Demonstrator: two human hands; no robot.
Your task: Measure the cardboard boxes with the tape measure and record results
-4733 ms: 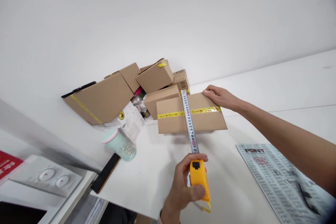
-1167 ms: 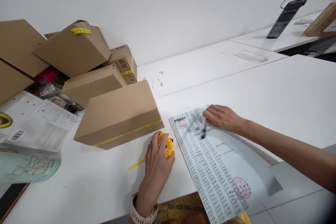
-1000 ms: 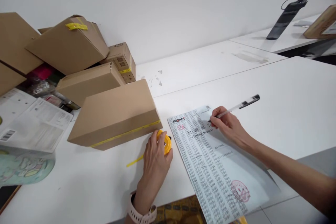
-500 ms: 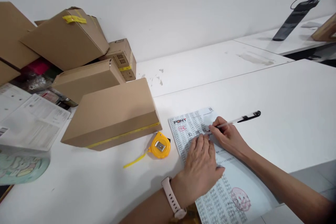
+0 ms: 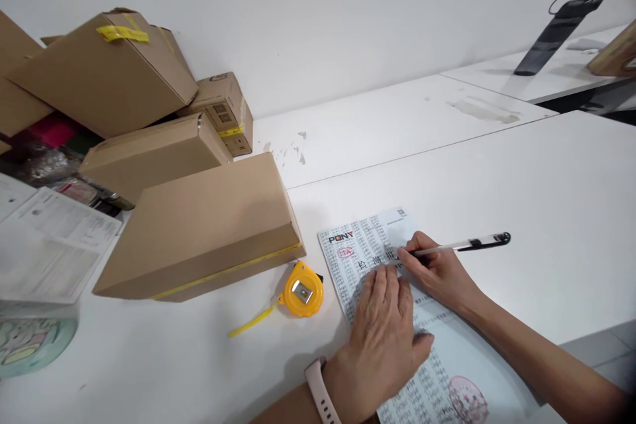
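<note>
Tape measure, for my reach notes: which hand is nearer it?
Left. The left hand rests on the report, right of the tape measure; the right hand, holding a pen, is farther right.

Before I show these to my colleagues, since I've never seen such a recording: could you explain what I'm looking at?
There is no machine here, only a person's two bare hands. The view comes from a camera worn on the head, looking forward and down. The right hand holds a pen to a printed report; the left hand lies spread on the same report. On the white table, a yellow tape measure lies beside a cardboard box, with more boxes behind.
</note>
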